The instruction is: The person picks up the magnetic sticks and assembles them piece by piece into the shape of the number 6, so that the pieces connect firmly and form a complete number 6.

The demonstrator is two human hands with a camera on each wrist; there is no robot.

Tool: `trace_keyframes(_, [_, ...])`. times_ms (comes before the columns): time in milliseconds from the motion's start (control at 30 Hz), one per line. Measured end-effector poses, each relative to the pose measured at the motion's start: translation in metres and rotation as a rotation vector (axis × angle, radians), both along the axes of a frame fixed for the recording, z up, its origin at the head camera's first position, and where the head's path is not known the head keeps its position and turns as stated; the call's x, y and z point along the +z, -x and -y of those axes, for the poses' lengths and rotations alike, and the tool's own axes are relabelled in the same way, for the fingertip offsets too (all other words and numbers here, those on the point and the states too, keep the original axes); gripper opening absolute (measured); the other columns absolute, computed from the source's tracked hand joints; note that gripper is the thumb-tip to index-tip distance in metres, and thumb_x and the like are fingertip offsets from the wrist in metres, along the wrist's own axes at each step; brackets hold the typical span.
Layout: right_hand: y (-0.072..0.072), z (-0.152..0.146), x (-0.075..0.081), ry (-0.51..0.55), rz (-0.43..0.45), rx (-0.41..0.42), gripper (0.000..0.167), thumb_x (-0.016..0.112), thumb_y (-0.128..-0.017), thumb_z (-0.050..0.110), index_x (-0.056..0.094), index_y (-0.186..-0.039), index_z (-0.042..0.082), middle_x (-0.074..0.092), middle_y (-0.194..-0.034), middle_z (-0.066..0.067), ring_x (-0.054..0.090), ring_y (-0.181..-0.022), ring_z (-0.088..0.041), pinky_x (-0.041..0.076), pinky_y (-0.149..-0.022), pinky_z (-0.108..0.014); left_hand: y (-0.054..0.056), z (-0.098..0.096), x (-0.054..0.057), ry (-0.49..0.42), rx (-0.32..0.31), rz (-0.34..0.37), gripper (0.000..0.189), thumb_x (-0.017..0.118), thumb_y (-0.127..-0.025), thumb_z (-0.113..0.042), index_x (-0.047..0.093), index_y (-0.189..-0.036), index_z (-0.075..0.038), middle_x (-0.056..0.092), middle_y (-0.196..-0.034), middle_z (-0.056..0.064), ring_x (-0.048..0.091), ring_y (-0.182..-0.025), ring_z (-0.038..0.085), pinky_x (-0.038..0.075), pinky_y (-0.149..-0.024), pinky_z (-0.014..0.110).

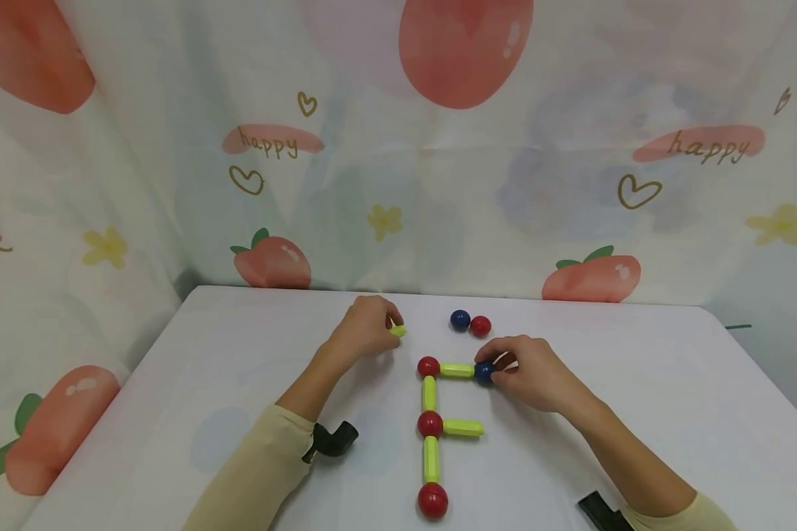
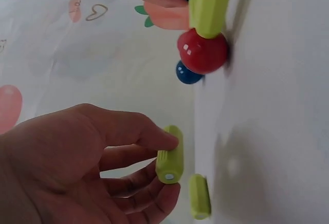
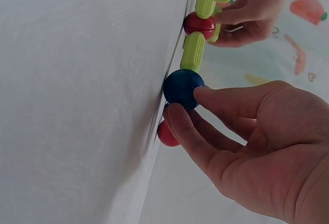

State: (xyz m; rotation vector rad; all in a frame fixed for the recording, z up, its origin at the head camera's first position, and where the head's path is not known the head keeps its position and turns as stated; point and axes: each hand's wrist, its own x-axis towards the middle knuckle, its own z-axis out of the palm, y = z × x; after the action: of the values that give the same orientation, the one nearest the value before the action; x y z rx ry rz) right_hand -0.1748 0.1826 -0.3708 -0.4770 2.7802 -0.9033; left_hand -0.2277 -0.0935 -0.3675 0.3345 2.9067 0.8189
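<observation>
My left hand (image 1: 365, 325) pinches a yellow-green magnetic stick (image 2: 170, 154) above the table, with a silvery dot on its end. Thumb and fingertips of my right hand (image 1: 530, 366) grip a blue ball (image 3: 182, 89), which touches the end of a horizontal stick (image 1: 457, 370). That stick joins a red ball (image 1: 428, 366) at the top corner of a flat figure. Below it run an upright stick (image 1: 429, 394), a middle red ball (image 1: 429, 424) with a side stick (image 1: 463, 428), a lower stick (image 1: 432, 459) and a bottom red ball (image 1: 433, 501).
Behind the figure, a loose blue ball (image 1: 460, 320) and red ball (image 1: 481, 326) lie side by side. Another yellow-green stick (image 2: 199, 197) lies near my left hand. The white table (image 1: 139, 413) ends at a printed curtain (image 1: 438, 184).
</observation>
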Motion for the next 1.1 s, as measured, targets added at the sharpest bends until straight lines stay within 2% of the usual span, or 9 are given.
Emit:
trace_keyframes(200, [0.000,0.000,-0.001,-0.003,0.000,-0.003,0.027,0.071,-0.091,-0.002,0.076,-0.114,0.011,0.074,-0.109,-0.005,0.069,-0.101,-0.024,0.062,-0.087,-0.043,-0.009,-0.002,0.012,0.022,-0.122,0.051,0.018,0.080,-0.086,-0.011,0.080,-0.104,-0.011,0.066,-0.088,0.001,0.058,-0.085,0.018,0.051,-0.070,0.027])
trace_keyframes(333, [0.001,0.000,-0.002,-0.001,-0.008,0.002,0.027,0.071,-0.091,-0.002,0.076,-0.114,0.010,0.074,-0.108,-0.005,0.069,-0.101,-0.024,0.062,-0.087,-0.043,-0.015,-0.004,0.018,0.034,-0.178,0.088,0.017,0.080,-0.086,-0.011,0.080,-0.103,-0.012,0.065,-0.086,0.001,0.058,-0.084,0.019,0.052,-0.069,0.026])
trace_keyframes(567, [0.001,-0.001,-0.001,-0.004,-0.011,0.007,0.027,0.071,-0.090,-0.002,0.076,-0.113,0.011,0.074,-0.107,-0.005,0.069,-0.100,-0.024,0.061,-0.087,-0.043,-0.024,-0.007,0.026,0.060,-0.296,0.102,0.015,0.080,-0.085,-0.007,0.080,-0.099,-0.014,0.064,-0.081,0.000,0.056,-0.079,0.016,0.047,-0.066,0.025])
trace_keyframes(667, [0.001,-0.001,-0.001,-0.005,-0.018,0.012,0.027,0.070,-0.090,-0.002,0.076,-0.112,0.011,0.075,-0.107,-0.005,0.069,-0.099,-0.024,0.061,-0.086,-0.044,-0.028,-0.009,0.030,0.041,-0.352,0.131,0.015,0.079,-0.085,-0.006,0.080,-0.098,-0.014,0.065,-0.081,-0.001,0.056,-0.078,0.015,0.047,-0.065,0.025])
trace_keyframes(867, [0.002,-0.001,0.000,-0.005,-0.021,0.011,0.027,0.070,-0.090,-0.002,0.076,-0.113,0.011,0.075,-0.108,-0.006,0.070,-0.099,-0.025,0.061,-0.087,-0.045,-0.037,-0.015,0.035,-0.020,-0.446,0.241,0.017,0.081,-0.087,-0.007,0.079,-0.102,-0.015,0.066,-0.083,-0.003,0.058,-0.081,0.015,0.050,-0.067,0.023])
trace_keyframes(1100, [0.001,-0.002,0.001,0.009,-0.016,0.024,0.027,0.071,-0.089,-0.002,0.076,-0.112,0.010,0.075,-0.107,-0.007,0.070,-0.098,-0.025,0.061,-0.084,-0.044,-0.049,-0.025,0.038,-0.033,-0.544,0.280,0.017,0.083,-0.085,-0.008,0.079,-0.098,-0.017,0.064,-0.078,-0.005,0.057,-0.075,0.009,0.048,-0.063,0.021])
